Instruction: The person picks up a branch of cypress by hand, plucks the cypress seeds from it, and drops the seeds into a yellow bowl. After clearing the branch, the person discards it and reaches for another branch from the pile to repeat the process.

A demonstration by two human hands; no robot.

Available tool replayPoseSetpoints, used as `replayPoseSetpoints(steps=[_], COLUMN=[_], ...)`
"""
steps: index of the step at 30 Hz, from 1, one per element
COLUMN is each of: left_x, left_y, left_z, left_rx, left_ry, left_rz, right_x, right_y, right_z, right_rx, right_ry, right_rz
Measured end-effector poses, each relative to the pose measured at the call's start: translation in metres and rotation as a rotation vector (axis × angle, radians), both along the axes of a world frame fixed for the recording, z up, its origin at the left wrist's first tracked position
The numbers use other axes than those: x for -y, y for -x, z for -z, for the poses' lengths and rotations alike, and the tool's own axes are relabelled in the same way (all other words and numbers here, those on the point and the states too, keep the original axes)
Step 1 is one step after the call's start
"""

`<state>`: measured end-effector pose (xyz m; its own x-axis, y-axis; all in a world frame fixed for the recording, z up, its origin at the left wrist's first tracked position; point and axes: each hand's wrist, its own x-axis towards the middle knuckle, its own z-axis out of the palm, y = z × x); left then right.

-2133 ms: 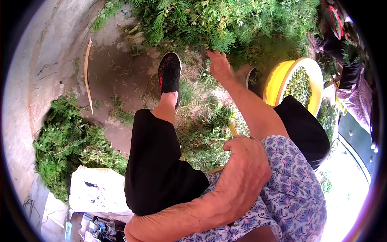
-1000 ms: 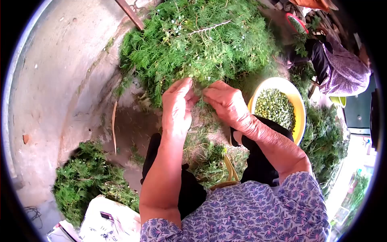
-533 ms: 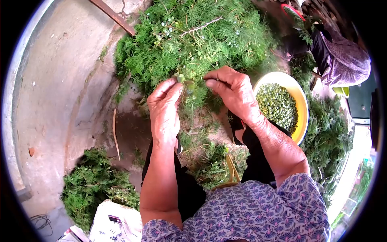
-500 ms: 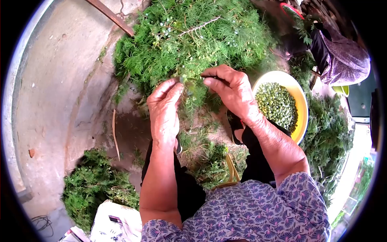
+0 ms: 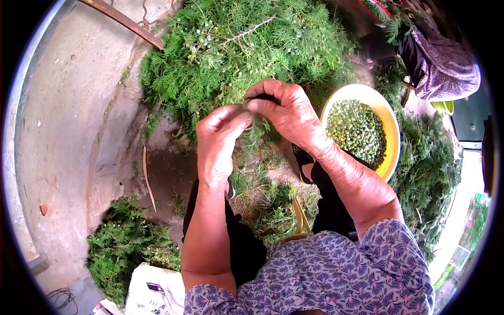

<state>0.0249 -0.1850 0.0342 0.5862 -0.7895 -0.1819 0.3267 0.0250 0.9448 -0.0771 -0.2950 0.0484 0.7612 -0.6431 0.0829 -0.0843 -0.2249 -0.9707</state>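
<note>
Both hands meet over the near edge of a large heap of green sprigs (image 5: pixel 247 58). Thumb and fingers of my left hand (image 5: pixel 218 139) are pinched together, with a bit of green sprig between and below the hands. My right hand (image 5: pixel 291 113) is also pinched, its fingertips touching those of my left hand; what it grips is too small to make out. Beside my right forearm stands a yellow basin (image 5: pixel 391 134) holding many small green berries (image 5: pixel 356 131).
Another person in a patterned purple top (image 5: pixel 446 65) sits at the upper right. More greenery lies at the right (image 5: pixel 425 157) and lower left (image 5: pixel 126 247). A white sack (image 5: pixel 152 289) is at the lower left, and a wooden bar (image 5: pixel 123 21) at the top left.
My right hand has moved left until its fingertips meet those of my left hand. The view has shifted slightly.
</note>
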Motion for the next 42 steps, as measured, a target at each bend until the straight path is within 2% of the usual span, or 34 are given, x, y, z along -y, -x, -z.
replayPoseSetpoints(steps=[6,10,12,16,19,21,24,31,34,37,39,42], left_x=[0.002,0.004,0.004,0.002,0.001,0.0,0.002,0.001,0.0,-0.001,-0.004,-0.006], left_y=[-0.001,0.003,0.002,0.003,0.003,0.002,0.001,-0.003,-0.001,-0.005,-0.011,-0.011], left_z=[0.006,0.004,0.002,-0.003,-0.007,-0.009,-0.004,-0.001,-0.002,-0.003,0.001,-0.002], left_rx=[0.093,0.043,0.053,0.084,0.075,0.054,0.033,0.01,-0.043,-0.313,-0.322,-0.261], left_ry=[-0.014,0.009,0.033,0.049,0.038,0.01,0.053,0.066,0.091,0.247,0.3,0.337], left_rz=[0.039,-0.007,-0.035,0.035,0.005,0.005,-0.018,0.028,0.008,-0.01,0.037,-0.03], right_x=[0.002,0.002,0.0,0.001,-0.003,-0.004,-0.007,-0.004,0.003,0.019,0.027,0.029], right_y=[0.0,0.0,-0.003,-0.001,-0.002,-0.002,-0.001,0.0,0.002,0.005,0.006,0.008], right_z=[0.001,0.0,0.007,0.002,0.001,0.0,-0.005,0.001,-0.008,-0.005,0.001,0.006], right_rx=[-0.016,-0.085,0.099,0.023,0.028,0.005,0.017,0.104,0.142,0.367,0.475,0.425], right_ry=[0.03,-0.018,0.03,0.07,-0.002,-0.318,-0.444,-0.632,-0.803,-0.965,-1.026,-0.992], right_rz=[-0.011,-0.01,0.008,-0.036,-0.004,0.01,0.022,-0.037,0.078,0.054,0.035,0.042])
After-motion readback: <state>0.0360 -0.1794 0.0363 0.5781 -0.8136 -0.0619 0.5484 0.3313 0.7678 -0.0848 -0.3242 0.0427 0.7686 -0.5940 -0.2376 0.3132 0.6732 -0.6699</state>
